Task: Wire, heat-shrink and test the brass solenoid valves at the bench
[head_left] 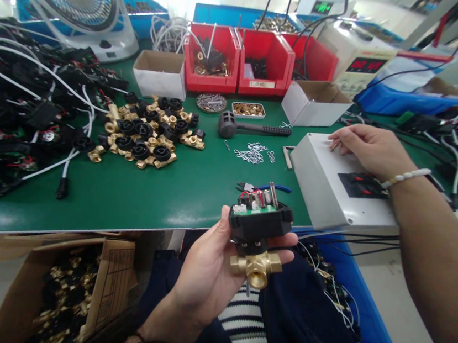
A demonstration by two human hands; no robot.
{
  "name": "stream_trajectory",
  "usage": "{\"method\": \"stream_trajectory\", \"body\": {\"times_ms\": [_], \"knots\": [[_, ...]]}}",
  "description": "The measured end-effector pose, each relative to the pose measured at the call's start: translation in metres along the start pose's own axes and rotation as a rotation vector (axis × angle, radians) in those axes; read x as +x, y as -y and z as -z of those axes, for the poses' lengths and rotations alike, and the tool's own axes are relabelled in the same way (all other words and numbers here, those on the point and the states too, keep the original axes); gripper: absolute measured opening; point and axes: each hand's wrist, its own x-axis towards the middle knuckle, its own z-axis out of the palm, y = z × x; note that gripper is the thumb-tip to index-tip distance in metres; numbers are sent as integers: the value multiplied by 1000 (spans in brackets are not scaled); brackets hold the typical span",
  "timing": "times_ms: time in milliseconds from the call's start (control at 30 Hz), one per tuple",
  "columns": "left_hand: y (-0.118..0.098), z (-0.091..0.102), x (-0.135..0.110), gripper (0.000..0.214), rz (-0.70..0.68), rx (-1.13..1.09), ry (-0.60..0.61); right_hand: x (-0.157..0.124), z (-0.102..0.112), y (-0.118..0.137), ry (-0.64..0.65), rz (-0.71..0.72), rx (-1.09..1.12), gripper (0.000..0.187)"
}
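My left hand (207, 266) is wrapped round a motorized brass valve (257, 265), held up before my lap. Its black actuator housing (261, 224) has no lid, so the green board, red wires and small metal parts show. At the right, my right hand (362, 147) rests over a light grey control box (317, 177) with a black panel of red terminals (363, 184). Thumb and fingertips there are pinched together on something small at the box top, too hidden to name. Blue-handled cutters (266, 187) lie on the table just behind the valve.
Brass valve bodies (151, 131) with black caps are heaped mid-table, left of a black mallet (248, 126) and loose metal clips (252, 153). Red bins (212, 56) and white cartons (161, 77) line the back. Wired black housings (0, 110) crowd the left.
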Motion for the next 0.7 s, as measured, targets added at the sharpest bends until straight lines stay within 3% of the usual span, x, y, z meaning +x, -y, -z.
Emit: {"method": "stream_trajectory", "body": {"times_ms": [167,300,367,433,567,700], "knots": [[1,-3,0,52,-8,21,-39,-1,1,2,10,-10,-10,47],[4,-6,0,28,-230,65,-149,-2,1,6,36,-21,-33,33],[4,-6,1,41,-320,117,-211,-3,1,6,39,-25,-37,27],[3,-5,0,50,-324,182,-237,-2,5,3,21,-30,-34,23],[0,-2,-1,51,-257,269,-176,-11,21,4,-113,-36,-95,18],[1,0,0,47,-244,270,-179,-52,30,34,-198,120,-108,24]]}}
